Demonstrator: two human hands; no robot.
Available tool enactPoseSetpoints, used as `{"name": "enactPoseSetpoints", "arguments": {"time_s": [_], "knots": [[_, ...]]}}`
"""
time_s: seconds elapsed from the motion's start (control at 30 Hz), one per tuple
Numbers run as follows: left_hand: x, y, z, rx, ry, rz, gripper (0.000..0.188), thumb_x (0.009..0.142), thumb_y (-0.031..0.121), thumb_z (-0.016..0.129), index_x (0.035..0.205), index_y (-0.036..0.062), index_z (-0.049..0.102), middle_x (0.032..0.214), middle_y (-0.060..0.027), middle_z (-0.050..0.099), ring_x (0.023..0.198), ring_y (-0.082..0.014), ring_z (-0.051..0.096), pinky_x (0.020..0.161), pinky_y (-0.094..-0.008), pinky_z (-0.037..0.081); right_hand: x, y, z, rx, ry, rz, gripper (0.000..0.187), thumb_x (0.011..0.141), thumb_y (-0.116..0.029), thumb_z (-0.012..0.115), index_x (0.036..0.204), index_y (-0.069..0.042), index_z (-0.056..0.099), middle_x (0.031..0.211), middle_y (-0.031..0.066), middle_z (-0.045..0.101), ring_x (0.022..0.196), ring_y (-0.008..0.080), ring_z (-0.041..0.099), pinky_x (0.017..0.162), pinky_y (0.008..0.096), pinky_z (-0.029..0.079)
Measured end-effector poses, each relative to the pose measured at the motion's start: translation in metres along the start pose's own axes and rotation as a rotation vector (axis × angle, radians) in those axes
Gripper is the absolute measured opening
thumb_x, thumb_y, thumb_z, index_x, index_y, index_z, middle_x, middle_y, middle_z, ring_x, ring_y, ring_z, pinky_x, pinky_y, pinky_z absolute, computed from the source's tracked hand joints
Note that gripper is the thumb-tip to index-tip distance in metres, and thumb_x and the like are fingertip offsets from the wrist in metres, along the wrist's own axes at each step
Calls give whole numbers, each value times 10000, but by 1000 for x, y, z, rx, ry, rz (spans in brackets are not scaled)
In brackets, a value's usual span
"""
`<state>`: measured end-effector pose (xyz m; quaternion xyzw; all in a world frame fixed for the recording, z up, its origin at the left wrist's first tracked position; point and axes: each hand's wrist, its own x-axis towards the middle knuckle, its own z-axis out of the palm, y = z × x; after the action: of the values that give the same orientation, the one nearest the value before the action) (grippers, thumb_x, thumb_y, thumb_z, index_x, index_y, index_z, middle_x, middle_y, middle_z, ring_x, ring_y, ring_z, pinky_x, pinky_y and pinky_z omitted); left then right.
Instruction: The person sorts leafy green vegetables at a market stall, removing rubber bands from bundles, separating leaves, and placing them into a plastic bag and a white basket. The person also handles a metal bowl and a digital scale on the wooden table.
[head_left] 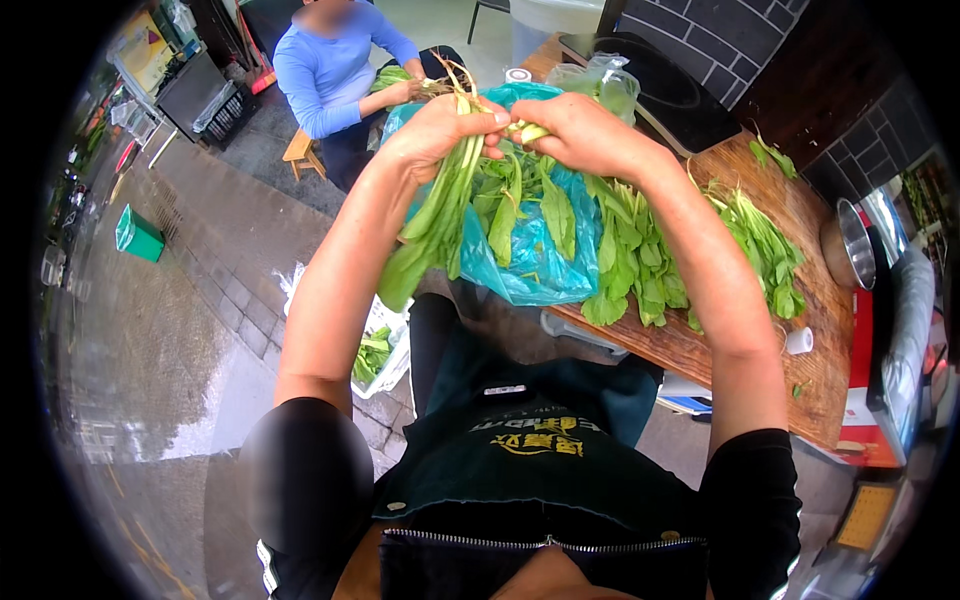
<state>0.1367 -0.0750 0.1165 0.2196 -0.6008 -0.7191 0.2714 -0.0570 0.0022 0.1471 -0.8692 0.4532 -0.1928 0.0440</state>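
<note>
Leafy greens, one bunch [432, 225]: I found it held up at the far middle of my remote view, over a blue plastic bag [545, 283], its leaves hanging toward the near left.

Left hand [440, 132]: fingers were clenched about the bunch close to its root end; thin pale roots rose above the grip.

Right hand [590, 132]: it was just beside the left, thumb and fingers pinching short pale stems [535, 132]. I could not tell whether these belonged to the bunch.

Blue plastic bag: lay open, with loose leaves [505, 220] inside.

Wooden table [825, 375], right: bore one heap of greens [635, 255] just right of the bag and a second heap [762, 245] farther right. I also logged a white roll [799, 341] at the near right and a metal bowl [850, 245], tilted, at the far right.

White basket [397, 368], left and low: contained more greens [371, 353], partly hidden by the left forearm.

Co-worker [325, 90], far left: sat in a blue top, hands at a separate bundle [390, 76].

Wooden stool [300, 155]: showed beside that person.

Green bin [140, 237], left: stood on the paving.
</note>
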Motion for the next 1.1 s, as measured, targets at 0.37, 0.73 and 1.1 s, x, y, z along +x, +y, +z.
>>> {"name": "enactPoseSetpoints", "arguments": {"time_s": [0.37, 0.73, 1.1], "knots": [[-17, -13, -39, -73, 145, 14, 192, 855, 199, 644, 859, 27, 559, 725, -22, 566, 589, -84, 540, 523, -210, 471, -17, 27, 1, -133, 149, 140, 163, 817, -143, 582, 976, -107, 587, 802, 124, 636, 810, 343, 608, 687, 416, 487], [-11, -43, -5, 93, 299, -87, 722, 853, 92, 592, 1418, 16, 149, 769, -66, 546, 619, -117, 526, 505, -250, 440, -75, 93, -148, -273, 391, 377, 138, 877, -219, 556, 960, -109, 556, 720, 96, 625, 666, 251, 620, 605, 350, 468], [-25, -32, 18, -331, 355, -155, 502, 908, 134, 533, 1364, 94, 328, 892, -107, 583, 710, -162, 585, 620, -317, 546, -147, 247, -121, 628, 592, 964, 177, 922, -214, 541, 955, -42, 519, 737, 66, 579, 648, 169, 589, 590, 314, 535]]}}
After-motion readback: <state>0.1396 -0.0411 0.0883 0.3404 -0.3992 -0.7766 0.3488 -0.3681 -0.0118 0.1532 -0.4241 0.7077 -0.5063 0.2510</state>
